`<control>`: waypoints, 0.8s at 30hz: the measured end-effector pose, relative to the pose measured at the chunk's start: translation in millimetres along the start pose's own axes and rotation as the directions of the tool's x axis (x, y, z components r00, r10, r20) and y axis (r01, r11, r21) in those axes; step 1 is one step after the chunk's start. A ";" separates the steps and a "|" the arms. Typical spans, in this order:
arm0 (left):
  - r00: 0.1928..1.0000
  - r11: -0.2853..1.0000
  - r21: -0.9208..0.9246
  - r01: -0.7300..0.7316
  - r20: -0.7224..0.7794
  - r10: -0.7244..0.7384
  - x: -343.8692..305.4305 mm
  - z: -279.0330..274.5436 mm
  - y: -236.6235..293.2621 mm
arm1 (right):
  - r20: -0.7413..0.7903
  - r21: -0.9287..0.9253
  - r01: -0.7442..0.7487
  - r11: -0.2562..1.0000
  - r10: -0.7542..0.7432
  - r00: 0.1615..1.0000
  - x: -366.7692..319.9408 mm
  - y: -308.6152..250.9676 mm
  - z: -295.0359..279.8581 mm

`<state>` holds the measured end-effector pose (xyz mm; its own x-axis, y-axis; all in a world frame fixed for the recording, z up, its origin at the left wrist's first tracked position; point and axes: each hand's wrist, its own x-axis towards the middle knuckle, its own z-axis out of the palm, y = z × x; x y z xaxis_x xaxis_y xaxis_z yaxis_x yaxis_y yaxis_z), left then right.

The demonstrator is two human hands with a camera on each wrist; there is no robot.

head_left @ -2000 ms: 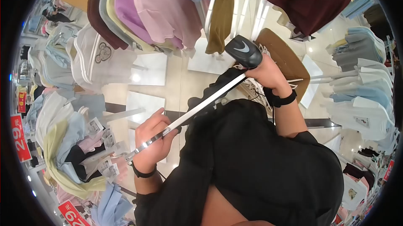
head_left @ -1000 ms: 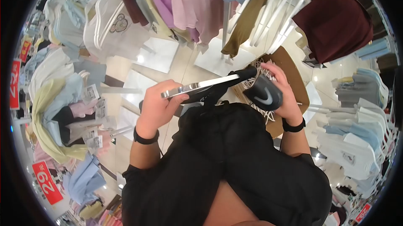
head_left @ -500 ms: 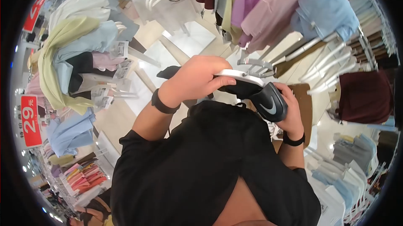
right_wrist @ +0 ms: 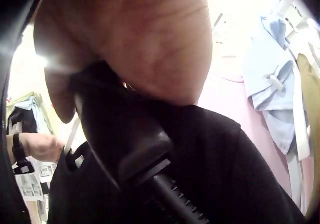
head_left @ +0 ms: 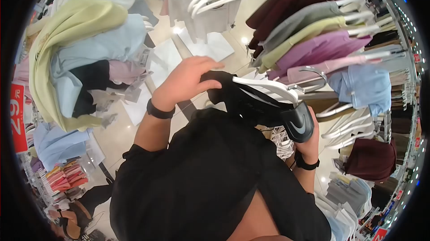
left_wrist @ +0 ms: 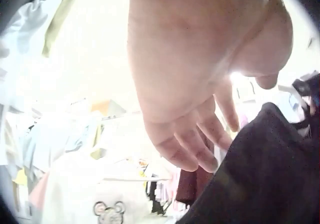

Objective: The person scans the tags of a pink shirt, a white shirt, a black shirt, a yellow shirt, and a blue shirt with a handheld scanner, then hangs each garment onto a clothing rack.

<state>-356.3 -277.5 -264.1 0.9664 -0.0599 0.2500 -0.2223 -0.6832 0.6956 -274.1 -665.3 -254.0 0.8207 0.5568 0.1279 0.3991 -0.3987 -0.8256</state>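
A black garment [head_left: 255,106] hangs on a white hanger [head_left: 264,86] with a metal hook, in front of the person's chest. My right hand [head_left: 310,145] grips a black corded barcode scanner [head_left: 296,122] with a grey curved mark on its head. In the right wrist view its handle [right_wrist: 145,149] runs into a ribbed cord sleeve, and the garment lies close against that hand. The hanger's right end meets the scanner head in the head view. My left hand [head_left: 188,80] is spread with fingers extended, the thumb near the garment's left shoulder. The left wrist view shows its palm.
Pastel and maroon tops [head_left: 309,48] hang on a rack at the upper right, beside a light blue garment [head_left: 363,89]. Draped clothes [head_left: 74,57] stand on the left near a red price sign [head_left: 19,115]. Several white hangers [head_left: 283,142] lie in a pile below the scanner.
The view has swung so the racks shift. The hanger turned from slanted to pointing its hook up-right. My left hand let go of the hanger; the scanner stays in my right hand.
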 end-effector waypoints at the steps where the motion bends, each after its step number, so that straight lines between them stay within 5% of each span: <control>1: 0.998 0.997 -0.047 0.062 0.031 -0.061 -3.8 0.1 -12.5 | -0.005 0.025 0.008 1.000 -0.008 1.000 6.7 -1.3 2.7; 6: 0.978 0.975 -0.171 0.141 -0.132 -0.165 -18.5 -7.3 -49.3 | -0.039 0.061 -0.050 0.997 0.052 0.998 35.3 -13.0 16.6; 9: 0.951 0.998 -0.058 0.035 -0.305 -0.051 -20.6 -15.5 -64.9 | -0.016 -0.005 0.016 1.000 -0.016 1.000 54.0 -18.1 27.1; 12: 0.878 0.986 -0.157 0.053 -0.464 -0.121 -28.9 -28.2 -81.1 | -0.002 -0.023 0.046 0.999 -0.046 0.999 76.0 -21.0 39.7; 16: 0.893 1.000 0.027 0.008 -0.450 0.005 -16.4 -53.9 -74.8 | 0.081 0.024 -0.016 1.000 0.014 0.997 94.9 -6.3 51.5; 20: 0.988 0.994 0.038 0.106 -0.118 -0.101 -12.6 -49.6 -79.1 | 0.172 -0.007 0.124 0.992 -0.121 0.978 130.4 -12.0 57.5; 21: 0.981 0.993 0.016 0.113 -0.161 -0.109 -12.5 -48.8 -79.9 | 0.223 -0.027 0.193 0.981 -0.182 0.958 139.2 -10.2 55.5; 24: 0.938 0.985 -0.081 0.151 -0.303 -0.169 -11.7 -43.1 -70.2 | 0.214 0.148 0.079 0.986 -0.110 0.971 154.7 -14.6 61.8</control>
<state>-357.6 -197.5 -286.9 0.9048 0.2796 0.3212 -0.0835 -0.6232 0.7776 -178.2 -528.3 -256.1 0.6650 0.7405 0.0975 0.3984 -0.2414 -0.8849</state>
